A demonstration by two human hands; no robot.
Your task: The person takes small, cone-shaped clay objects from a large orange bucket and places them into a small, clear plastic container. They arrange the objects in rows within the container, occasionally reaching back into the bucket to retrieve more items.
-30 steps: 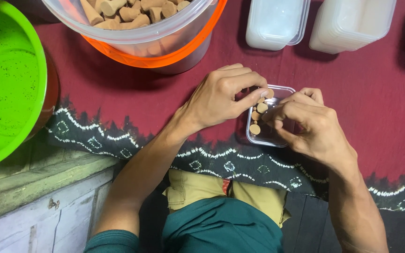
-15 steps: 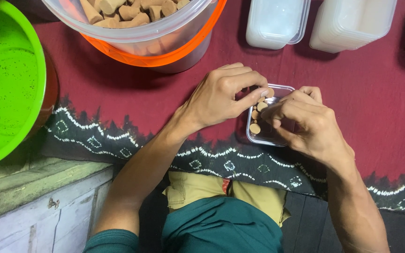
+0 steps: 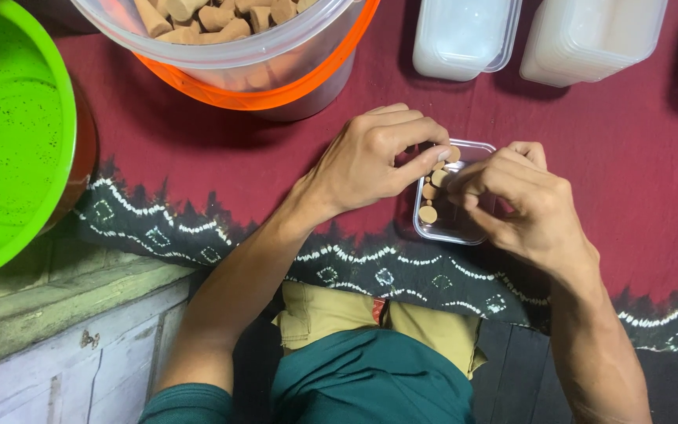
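Note:
A small clear plastic container (image 3: 450, 230) sits on the dark red cloth (image 3: 637, 180) in front of me. Several tan cone-shaped pieces (image 3: 428, 213) stand inside it along its left side. My left hand (image 3: 374, 161) is curled over the container's top left corner, its fingertips pinching a tan piece at the rim. My right hand (image 3: 523, 204) covers the container's right half, fingers bent down into it beside the pieces. The fingertips of both hands nearly meet.
A clear bucket with an orange base (image 3: 253, 55), full of tan cones, stands at the back. A green bowl (image 3: 5, 141) is at the left. Two stacks of white plastic containers (image 3: 464, 35) (image 3: 590, 39) sit at the back right. A wooden ledge (image 3: 56, 314) lies lower left.
Both hands stay over the small container with only slight finger movement; my left fingertips have shifted a little along the rim.

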